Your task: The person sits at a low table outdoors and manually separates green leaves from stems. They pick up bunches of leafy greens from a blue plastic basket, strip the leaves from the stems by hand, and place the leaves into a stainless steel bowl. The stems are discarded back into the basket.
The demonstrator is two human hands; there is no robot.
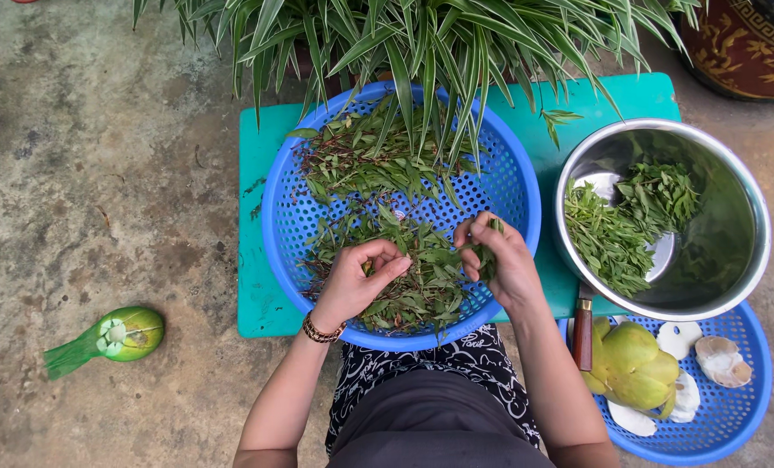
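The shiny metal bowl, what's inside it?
Inside the metal bowl lies a heap of plucked green leaves, with bare shiny bottom showing beside them. Whatever lies beneath that heap is covered.

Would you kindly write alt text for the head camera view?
Two bare hands, left hand and right hand, pick through leafy herb stems in a blue colander on a teal board. A steel bowl beside it holds plucked leaves.

Floor (101, 130): bare grey concrete, stained.
Mat (253, 217): teal, flat on the floor.
On mat: big blue basket (526, 186), steel bowl (738, 191).
On floor: small blue basket (734, 425), green scoop (110, 338), potted plant (422, 35), brown patterned pot (742, 48).
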